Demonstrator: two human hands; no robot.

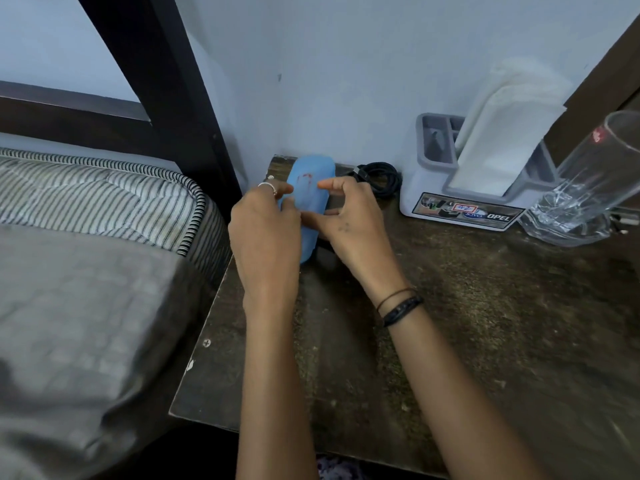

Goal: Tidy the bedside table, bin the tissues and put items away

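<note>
A light blue oblong case (309, 178) lies at the back left corner of the dark wooden bedside table (485, 323), against the wall. My left hand (265, 233) rests on its left side with fingers curled over it. My right hand (346, 216) pinches its right edge between thumb and forefinger. The lower part of the case is hidden behind my hands. White tissues (502, 133) stand folded in a grey and white holder (460, 199) at the back right.
A coiled black cable (379, 176) lies between the case and the holder. A tall clear glass (585, 181) stands at the far right. The striped mattress and grey sheet (86, 254) border the table's left edge, with a dark bed post (166, 81) behind.
</note>
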